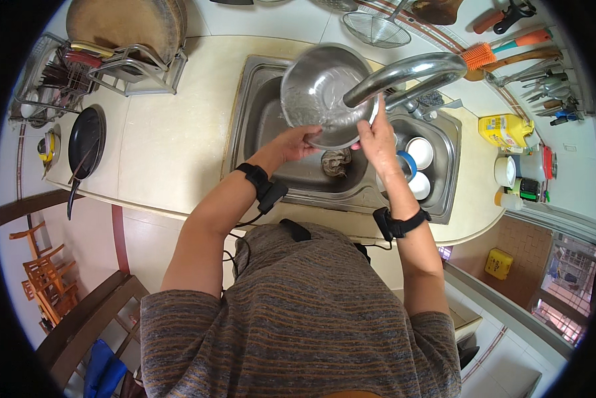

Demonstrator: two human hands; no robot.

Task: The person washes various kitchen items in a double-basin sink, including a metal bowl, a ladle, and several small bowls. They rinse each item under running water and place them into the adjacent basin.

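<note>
A stainless steel bowl [308, 84] is tilted under the curved faucet [407, 67], above the left sink basin [263, 127]. Some water shows inside the bowl. My left hand [298, 143] grips its near left rim. On the right rim, my right hand [377, 139] holds the bowl with the thumb over the edge. A crumpled brownish cloth or scrubber [336, 162] lies on the basin floor below. White bowls [420, 152] and a blue-rimmed vessel [407, 164] sit in the right basin, partly hidden by my right forearm.
A black frying pan [86, 144] with chopsticks across it lies on the left counter [168, 144]. Behind it stand a dish rack [54, 84] and round wooden cutting boards [124, 30]. To the right are a yellow jug [504, 130] and several containers. Utensils and a wire strainer [377, 31] hang on the wall.
</note>
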